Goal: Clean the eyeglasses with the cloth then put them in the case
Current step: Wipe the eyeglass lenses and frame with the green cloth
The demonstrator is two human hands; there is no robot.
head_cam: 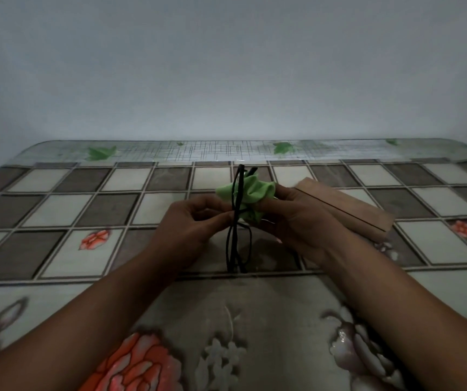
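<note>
Black-framed eyeglasses [233, 244] are held edge-on above the table, frame running toward and away from me. My left hand [190, 221] pinches the frame near its middle. My right hand [297, 218] presses a crumpled green cloth [250, 190] against the far half of the glasses. A brown case [350, 207] lies flat on the table just right of my right hand, a dark seam along its length; my right hand hides its near end.
The table [57, 215] wears a glossy cover with grey and white squares, red flowers and green leaves. A plain pale wall rises right behind its far edge.
</note>
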